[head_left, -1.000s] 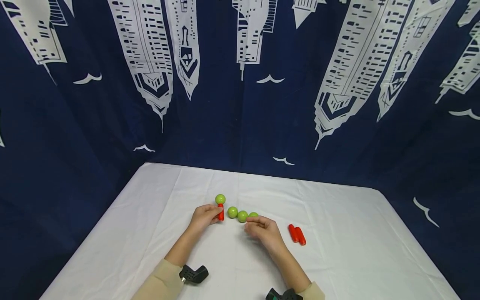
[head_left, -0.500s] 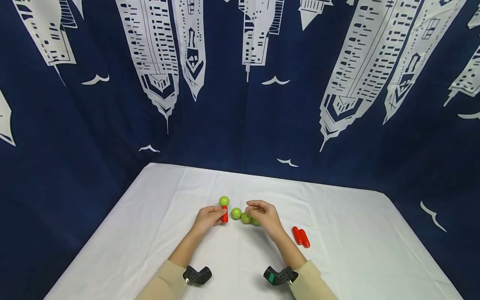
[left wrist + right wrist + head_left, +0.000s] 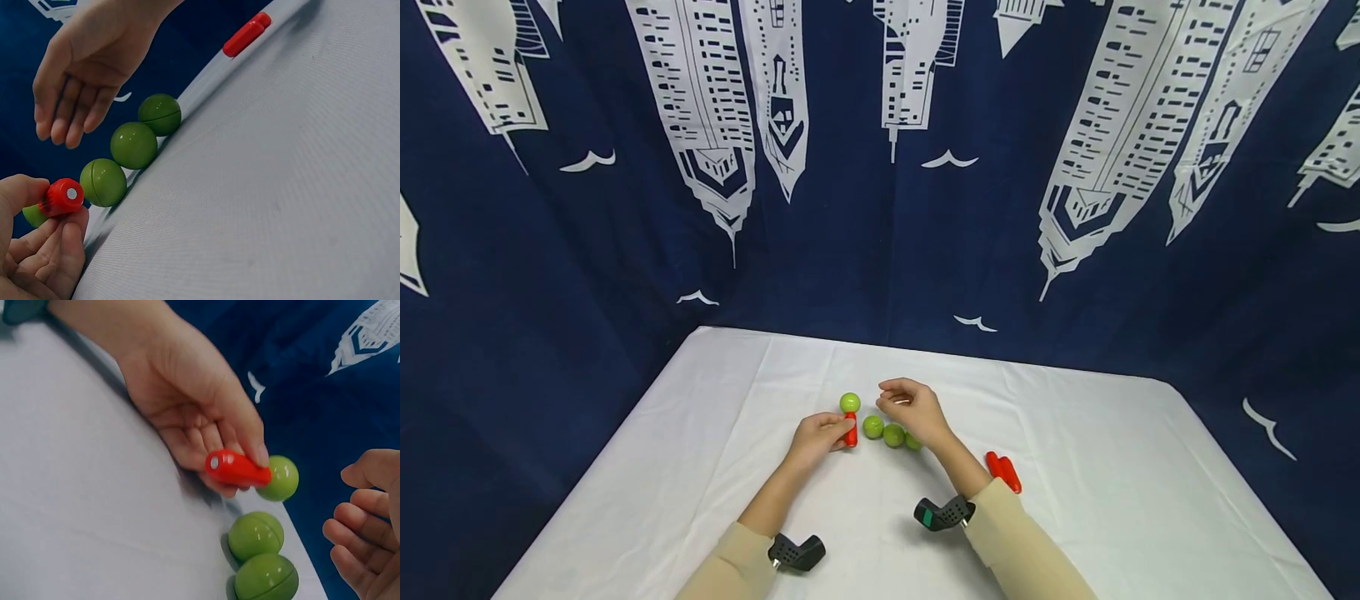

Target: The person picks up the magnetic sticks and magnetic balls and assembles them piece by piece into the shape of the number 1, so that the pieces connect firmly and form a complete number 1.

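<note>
My left hand (image 3: 814, 437) pinches a short red magnetic rod (image 3: 852, 438) between thumb and fingers. A pale round tip shows on the rod's near end (image 3: 215, 463). At its far end sits a glossy green ball (image 3: 850, 402), right against the rod. My right hand (image 3: 917, 412) hovers to the right with loosely bent fingers and holds nothing. Below it lie three more green balls, the nearest to the rod being one ball (image 3: 872, 427), then a middle ball (image 3: 893, 435) and a third ball (image 3: 913, 442), partly behind the right wrist.
Two red rods (image 3: 1004, 472) lie side by side on the white tablecloth (image 3: 1097, 467), just beyond the right forearm. A dark blue curtain (image 3: 850, 250) with white building prints hangs behind the table. Black wrist cameras (image 3: 797, 552) hang at both cuffs.
My right hand has moved forward and slightly left, from beside the row of balls to above and beyond it. The left hand keeps its hold on the red rod.
</note>
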Motion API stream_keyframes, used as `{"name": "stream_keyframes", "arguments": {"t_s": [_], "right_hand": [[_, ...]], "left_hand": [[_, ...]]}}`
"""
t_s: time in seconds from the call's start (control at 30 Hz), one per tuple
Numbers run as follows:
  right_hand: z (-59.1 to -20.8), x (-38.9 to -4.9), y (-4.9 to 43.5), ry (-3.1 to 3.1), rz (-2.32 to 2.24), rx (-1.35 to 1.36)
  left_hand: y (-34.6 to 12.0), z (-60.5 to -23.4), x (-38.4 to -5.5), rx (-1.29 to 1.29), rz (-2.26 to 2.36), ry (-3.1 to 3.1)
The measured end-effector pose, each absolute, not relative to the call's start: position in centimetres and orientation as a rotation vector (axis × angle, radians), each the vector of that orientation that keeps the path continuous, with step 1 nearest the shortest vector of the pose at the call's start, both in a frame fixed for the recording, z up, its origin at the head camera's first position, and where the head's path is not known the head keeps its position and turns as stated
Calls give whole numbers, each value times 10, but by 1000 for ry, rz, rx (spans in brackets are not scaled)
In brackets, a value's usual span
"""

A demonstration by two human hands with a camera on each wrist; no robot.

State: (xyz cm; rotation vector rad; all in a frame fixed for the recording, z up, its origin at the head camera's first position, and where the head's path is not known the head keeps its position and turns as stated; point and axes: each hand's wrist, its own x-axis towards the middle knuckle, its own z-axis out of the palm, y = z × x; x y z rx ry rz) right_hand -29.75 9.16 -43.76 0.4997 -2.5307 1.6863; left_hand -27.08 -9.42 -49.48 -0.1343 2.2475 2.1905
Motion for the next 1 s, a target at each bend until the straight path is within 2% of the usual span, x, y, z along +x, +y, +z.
{"name": "stream_keyframes", "arguments": {"t_s": [0.3, 0.6, 1.0], "right_hand": [[-445, -315, 94, -2726, 1435, 672], [-452, -314, 92, -2863, 1115, 813], [-455, -307, 86, -2877, 799, 953]], "left_hand": [[-95, -493, -269, -120, 2186, 2239], [-95, -494, -268, -83, 2242, 2164], [-95, -463, -247, -8, 2236, 2173]]}}
